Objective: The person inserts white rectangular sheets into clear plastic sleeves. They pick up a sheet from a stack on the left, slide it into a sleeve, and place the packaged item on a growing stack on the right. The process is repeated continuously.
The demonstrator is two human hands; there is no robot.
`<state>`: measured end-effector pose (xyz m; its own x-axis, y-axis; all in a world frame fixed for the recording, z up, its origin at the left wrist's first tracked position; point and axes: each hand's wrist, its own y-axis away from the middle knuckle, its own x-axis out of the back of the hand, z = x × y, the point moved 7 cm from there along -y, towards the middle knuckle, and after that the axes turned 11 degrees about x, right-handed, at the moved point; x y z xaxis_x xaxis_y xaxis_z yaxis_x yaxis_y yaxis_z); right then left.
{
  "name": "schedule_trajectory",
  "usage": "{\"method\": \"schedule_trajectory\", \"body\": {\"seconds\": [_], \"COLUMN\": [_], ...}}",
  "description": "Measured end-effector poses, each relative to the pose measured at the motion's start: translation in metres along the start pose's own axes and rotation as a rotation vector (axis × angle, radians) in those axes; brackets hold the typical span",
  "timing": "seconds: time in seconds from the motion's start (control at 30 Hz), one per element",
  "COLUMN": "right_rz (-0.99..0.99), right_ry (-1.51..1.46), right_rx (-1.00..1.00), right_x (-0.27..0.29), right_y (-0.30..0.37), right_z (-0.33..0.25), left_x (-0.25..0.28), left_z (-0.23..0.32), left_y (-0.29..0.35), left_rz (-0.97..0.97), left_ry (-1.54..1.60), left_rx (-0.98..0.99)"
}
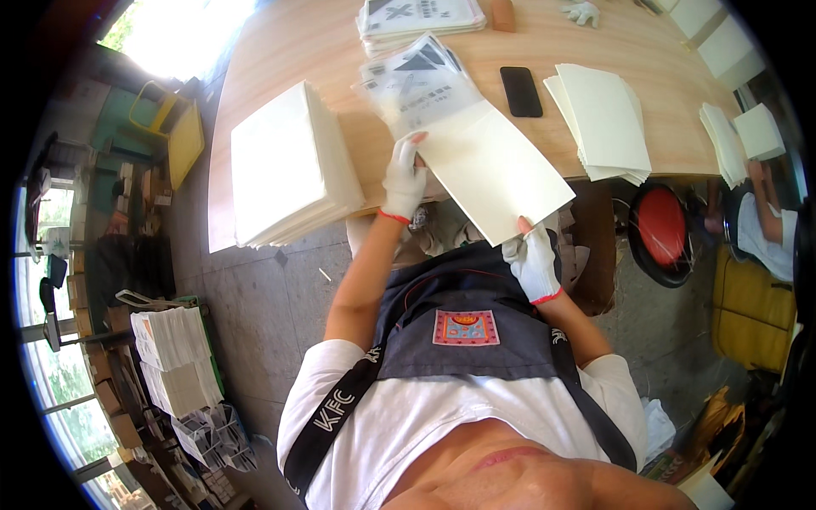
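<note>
A blank cream-white pad or sheet point(497, 174) slants across the table's near edge. My left hand point(405, 177), in a white glove with bare fingertips showing, grips its upper left edge. My right hand point(533, 262), gloved the same way, pinches its near corner with the thumb on top. At the pad's far end lie several clear plastic bags point(425, 89) with dark printing, fanned out. The pad's far edge meets the nearest bag; whether it is inside the bag I cannot tell.
A tall stack of cream-white pads point(285, 161) stands at left, a lower stack point(599, 119) at right. Beyond are a black phone point(521, 92), a printed bag stack point(416, 24), a brown block point(503, 15) and a white glove point(580, 12). A red stool point(661, 228) and another person's arm point(769, 208) are at right.
</note>
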<state>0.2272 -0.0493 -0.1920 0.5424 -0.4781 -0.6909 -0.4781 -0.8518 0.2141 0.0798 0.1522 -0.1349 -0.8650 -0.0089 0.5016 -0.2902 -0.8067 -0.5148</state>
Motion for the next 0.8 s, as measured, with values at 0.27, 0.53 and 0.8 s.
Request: {"method": "schedule_trajectory", "body": {"seconds": [0.27, 0.53, 0.8], "right_rz": [-0.077, -0.007, -0.051], "right_ry": [0.077, 0.166, 0.251], "right_rx": [-0.081, -0.258, -0.26], "right_x": [-0.017, 0.025, 0.0], "right_y": [0.038, 0.022, 0.018], "right_z": [0.002, 0.042, 0.034], "left_x": [-0.088, -0.111, -0.074], "left_z": [-0.02, -0.056, -0.071], "left_y": [0.055, 0.128, 0.13], "left_rz": [-0.002, -0.193, -0.193], "left_ry": [1.355, 1.343, 1.35], "left_rx": [0.834, 1.084, 1.194]}}
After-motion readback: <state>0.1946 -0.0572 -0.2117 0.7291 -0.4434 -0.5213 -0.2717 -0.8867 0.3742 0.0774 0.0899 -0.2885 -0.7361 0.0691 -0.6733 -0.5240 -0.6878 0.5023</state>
